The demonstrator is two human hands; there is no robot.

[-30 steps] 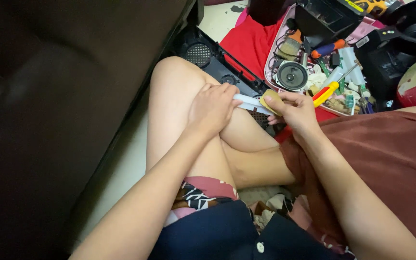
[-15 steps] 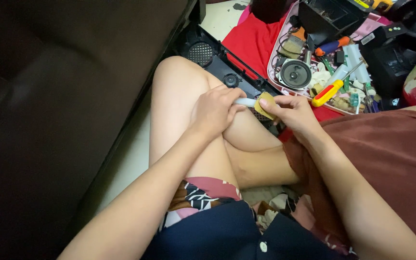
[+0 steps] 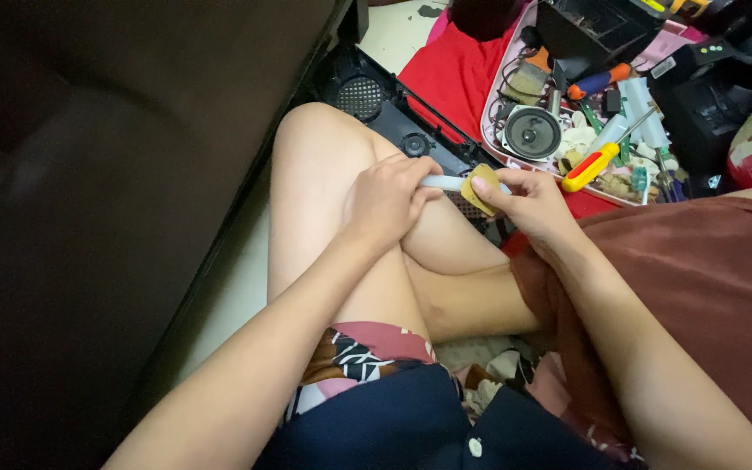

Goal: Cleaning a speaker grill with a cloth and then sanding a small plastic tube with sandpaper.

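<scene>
My left hand (image 3: 389,196) grips a thin white stick (image 3: 442,182) over my knee. My right hand (image 3: 524,198) pinches a small tan pad (image 3: 480,189) against it. A loose pinch could drop it among the tray (image 3: 491,104) parts.

Pale floor (image 3: 241,287), red cloth (image 3: 454,74), pink parts tray (image 3: 491,113)

Left hand (image 3: 389,196) rests on the raised knee, fingers curled shut; right hand (image 3: 528,202) pinches beside it.
</scene>
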